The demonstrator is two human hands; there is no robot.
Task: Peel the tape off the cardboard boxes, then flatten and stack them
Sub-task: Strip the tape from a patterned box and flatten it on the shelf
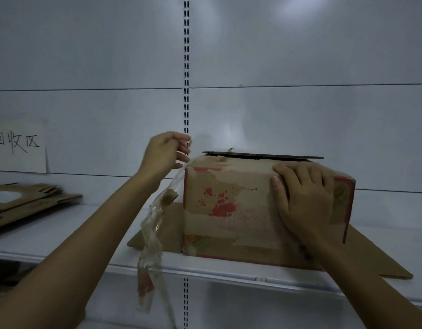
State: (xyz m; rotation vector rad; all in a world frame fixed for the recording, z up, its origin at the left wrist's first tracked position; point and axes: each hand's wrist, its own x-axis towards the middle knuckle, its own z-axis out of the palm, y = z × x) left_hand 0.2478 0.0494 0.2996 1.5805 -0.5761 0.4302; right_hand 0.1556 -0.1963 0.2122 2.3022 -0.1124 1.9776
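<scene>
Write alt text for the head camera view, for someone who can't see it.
A person's left hand pinches a long strip of clear tape at the top left corner of a worn cardboard box, while the right hand presses flat on its front. The box stands on a white shelf, with flattened cardboard stacked at far left.

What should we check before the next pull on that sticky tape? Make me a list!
1. Left hand pinches the tape: ok.
2. Right hand presses flat on the box to steady it: ok.
3. Tape all off the box: not ok, it seems joined at the upper left corner.
4. Box rests on the shelf: ok.
5. Tape left on the far sides: cannot tell, they are hidden.
6. Flattened stack waits on the left: ok.
</scene>
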